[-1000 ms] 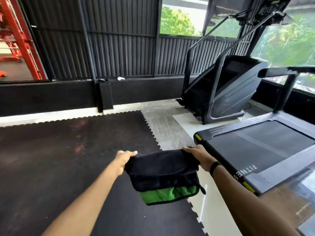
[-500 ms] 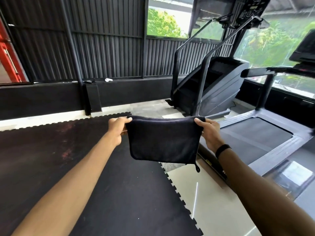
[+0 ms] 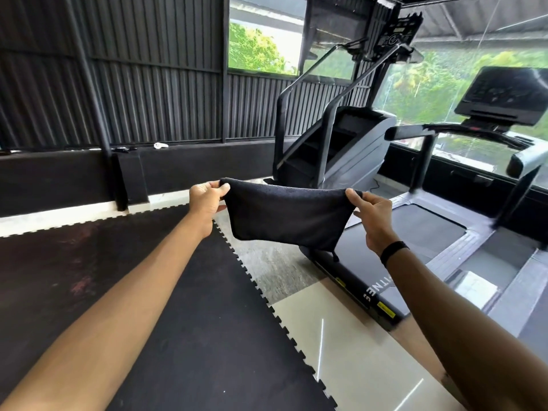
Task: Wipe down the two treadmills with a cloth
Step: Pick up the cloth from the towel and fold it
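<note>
A folded black cloth [image 3: 284, 216] hangs stretched between both hands in front of me. My left hand [image 3: 206, 200] pinches its left top corner and my right hand [image 3: 372, 218] pinches its right top corner. A grey treadmill [image 3: 427, 232] stands to the right, its rear end near my right forearm, its console [image 3: 510, 94] up at the right. Only this one treadmill is in view.
A black stair-climber machine [image 3: 341, 149] stands behind the cloth by the windows. Black interlocking rubber matting [image 3: 103, 277] covers the floor on the left. Pale tile [image 3: 341, 345] runs between mat and treadmill. A low black wall [image 3: 59, 179] crosses the back.
Both hands raised the cloth and pulled it taut; its green side no longer shows. The view has swung right, bringing the treadmill console into sight.
</note>
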`<move>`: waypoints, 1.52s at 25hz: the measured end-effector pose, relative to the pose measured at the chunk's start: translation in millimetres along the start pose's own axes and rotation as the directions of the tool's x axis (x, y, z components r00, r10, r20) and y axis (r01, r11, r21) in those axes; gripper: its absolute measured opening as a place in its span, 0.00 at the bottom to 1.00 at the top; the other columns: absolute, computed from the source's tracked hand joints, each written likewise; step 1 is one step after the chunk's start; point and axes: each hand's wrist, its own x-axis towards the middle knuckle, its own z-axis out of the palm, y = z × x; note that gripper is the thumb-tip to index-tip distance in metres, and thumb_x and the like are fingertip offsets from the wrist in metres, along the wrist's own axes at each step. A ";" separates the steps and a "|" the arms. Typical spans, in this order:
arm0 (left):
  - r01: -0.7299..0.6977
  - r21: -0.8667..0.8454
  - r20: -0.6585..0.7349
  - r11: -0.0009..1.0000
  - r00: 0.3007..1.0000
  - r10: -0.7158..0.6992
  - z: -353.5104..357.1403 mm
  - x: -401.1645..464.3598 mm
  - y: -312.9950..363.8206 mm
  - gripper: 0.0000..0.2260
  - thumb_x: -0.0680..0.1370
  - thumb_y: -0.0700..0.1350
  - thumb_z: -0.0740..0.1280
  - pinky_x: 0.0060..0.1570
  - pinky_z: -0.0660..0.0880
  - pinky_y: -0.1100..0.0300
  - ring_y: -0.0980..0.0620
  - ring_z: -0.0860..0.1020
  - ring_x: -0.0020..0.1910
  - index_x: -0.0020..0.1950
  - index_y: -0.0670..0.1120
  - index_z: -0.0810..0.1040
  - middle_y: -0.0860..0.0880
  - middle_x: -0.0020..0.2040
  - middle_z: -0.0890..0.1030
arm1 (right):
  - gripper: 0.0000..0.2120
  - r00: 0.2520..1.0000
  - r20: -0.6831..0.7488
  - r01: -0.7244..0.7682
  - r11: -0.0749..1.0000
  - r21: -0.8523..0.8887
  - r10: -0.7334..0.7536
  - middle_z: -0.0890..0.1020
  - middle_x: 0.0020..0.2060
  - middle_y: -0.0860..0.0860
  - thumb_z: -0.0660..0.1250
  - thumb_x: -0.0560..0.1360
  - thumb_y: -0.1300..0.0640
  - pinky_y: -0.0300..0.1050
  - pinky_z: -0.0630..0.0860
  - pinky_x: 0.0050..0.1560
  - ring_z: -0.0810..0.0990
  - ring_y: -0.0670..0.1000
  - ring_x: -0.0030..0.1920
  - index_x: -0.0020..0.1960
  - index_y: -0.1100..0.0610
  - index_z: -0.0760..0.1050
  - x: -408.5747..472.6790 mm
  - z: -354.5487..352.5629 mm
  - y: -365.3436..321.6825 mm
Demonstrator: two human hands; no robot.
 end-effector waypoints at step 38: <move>0.091 0.215 -0.158 0.972 0.986 -0.058 172.6 93.3 -57.2 0.10 0.68 0.39 0.75 0.35 0.75 0.61 0.50 0.78 0.37 0.36 0.46 0.75 0.50 0.35 0.78 | 0.07 0.955 -0.296 -0.139 0.914 -0.380 0.022 0.83 0.42 0.56 0.71 0.73 0.59 0.54 0.83 0.48 0.83 0.57 0.46 0.44 0.64 0.80 136.9 -35.2 82.4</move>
